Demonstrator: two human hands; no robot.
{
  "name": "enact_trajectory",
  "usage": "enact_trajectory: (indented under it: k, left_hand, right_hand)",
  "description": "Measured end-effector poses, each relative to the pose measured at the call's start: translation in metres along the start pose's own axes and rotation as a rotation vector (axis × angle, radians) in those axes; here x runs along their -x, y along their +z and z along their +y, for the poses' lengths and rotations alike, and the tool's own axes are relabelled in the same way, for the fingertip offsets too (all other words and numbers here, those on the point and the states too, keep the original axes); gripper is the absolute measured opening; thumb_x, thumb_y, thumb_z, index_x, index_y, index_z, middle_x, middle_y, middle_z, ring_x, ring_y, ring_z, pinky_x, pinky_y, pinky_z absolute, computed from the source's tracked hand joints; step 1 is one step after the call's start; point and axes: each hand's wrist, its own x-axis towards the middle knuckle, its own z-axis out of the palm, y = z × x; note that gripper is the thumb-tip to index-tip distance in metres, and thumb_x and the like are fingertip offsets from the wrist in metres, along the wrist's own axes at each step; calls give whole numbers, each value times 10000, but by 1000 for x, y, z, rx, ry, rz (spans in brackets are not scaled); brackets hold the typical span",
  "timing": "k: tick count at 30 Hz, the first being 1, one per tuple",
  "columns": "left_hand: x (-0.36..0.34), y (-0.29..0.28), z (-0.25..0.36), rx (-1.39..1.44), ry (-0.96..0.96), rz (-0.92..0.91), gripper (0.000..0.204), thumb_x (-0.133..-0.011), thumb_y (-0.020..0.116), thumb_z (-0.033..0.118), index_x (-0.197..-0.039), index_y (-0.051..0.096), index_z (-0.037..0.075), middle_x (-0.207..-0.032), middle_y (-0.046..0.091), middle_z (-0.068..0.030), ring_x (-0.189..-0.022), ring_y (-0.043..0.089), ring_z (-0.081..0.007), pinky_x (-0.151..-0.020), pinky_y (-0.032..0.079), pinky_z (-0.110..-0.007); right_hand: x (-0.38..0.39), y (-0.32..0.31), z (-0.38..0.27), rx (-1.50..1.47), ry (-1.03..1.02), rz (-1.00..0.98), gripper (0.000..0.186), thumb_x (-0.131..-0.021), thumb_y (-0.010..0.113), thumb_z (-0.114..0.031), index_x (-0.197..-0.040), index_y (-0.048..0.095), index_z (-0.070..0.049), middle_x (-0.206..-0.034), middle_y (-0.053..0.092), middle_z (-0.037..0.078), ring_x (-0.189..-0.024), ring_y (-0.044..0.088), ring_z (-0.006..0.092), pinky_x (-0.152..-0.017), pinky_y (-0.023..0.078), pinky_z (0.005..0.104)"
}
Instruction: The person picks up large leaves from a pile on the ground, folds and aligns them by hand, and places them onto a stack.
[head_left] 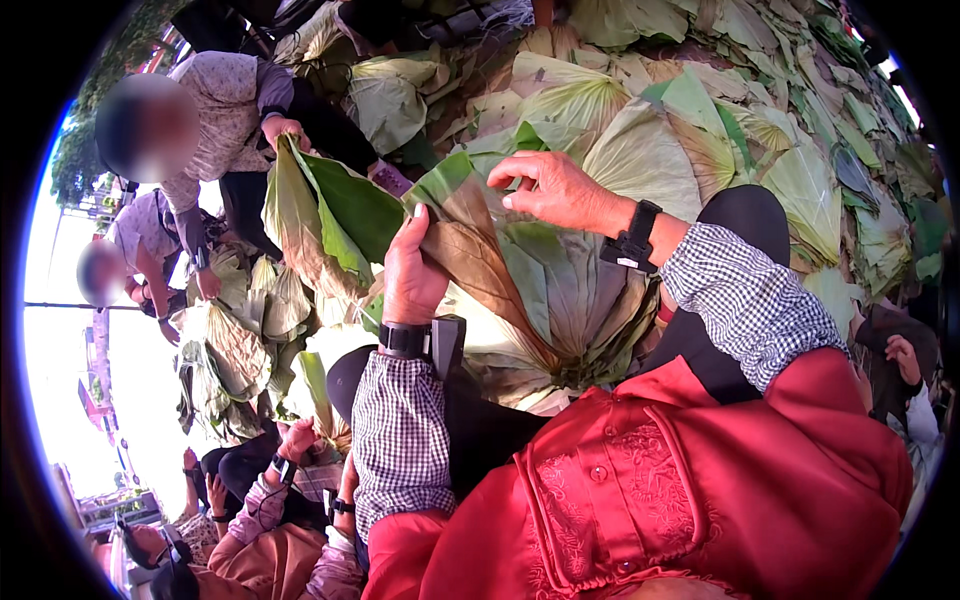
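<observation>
Leaf (472,254) arranging, I'd judge; left hand (412,275) against it, grip hidden, can't tell; right hand's (566,190) grip apart, next needing a steady pinch.

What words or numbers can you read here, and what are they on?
None that I can read.
Big leaves: only veins and coloured patches.
Red garment: a stitched pattern, no letters I can make out.
Black right wristband: pale patch, too small to tell.
Bright background: too washed out to read.
</observation>
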Motion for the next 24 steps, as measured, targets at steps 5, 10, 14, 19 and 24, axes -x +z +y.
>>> enact_trajectory:
  k: [5, 10, 14, 19, 24]
  left_hand:
    - [5, 0, 1, 97, -64, -70, 360, -930, 538, 237, -1210, 507, 13, -1205, 571, -120, -1105, 547, -266, -996, 398, -411]
    - [0, -4, -2, 68, -83, -85, 360, -934, 525, 231, -1209, 504, -2, -1202, 570, -132, -1103, 547, -272, -994, 401, -416]
    - [-1, -13, 7, 85, -31, 58, 285, -923, 541, 203, -1124, 549, 1, -1115, 610, -122, -1029, 585, -263, -946, 443, -405]
    - [5, -21, 29, 76, 101, 278, 122, -888, 587, 150, -958, 586, 50, -983, 631, -61, -915, 615, -214, -829, 494, -363]
    - [7, -49, 39, 65, 219, 336, 171, -904, 549, 134, -1031, 588, 26, -977, 635, -63, -840, 618, -193, -762, 504, -328]
  right_hand:
    - [-6, 15, -1, 200, -429, 226, 304, -729, 669, -94, -1026, 615, -64, -951, 591, 68, -901, 597, 233, -777, 477, 336]
    - [-10, 6, 2, 313, -219, 0, 198, -724, 677, -129, -885, 604, -41, -849, 577, 90, -803, 590, 275, -699, 464, 351]
    - [-15, 3, 8, 297, -181, 40, 127, -732, 672, -129, -809, 637, -34, -744, 587, 84, -731, 594, 243, -646, 456, 324]
    - [-18, -34, 14, 195, -62, 66, 95, -747, 665, -86, -828, 672, -37, -775, 633, 38, -791, 587, 151, -708, 449, 297]
    - [-21, -62, -1, -206, 20, -177, 138, -855, 621, -153, -813, 635, -22, -697, 576, -48, -670, 480, 39, -620, 402, 225]
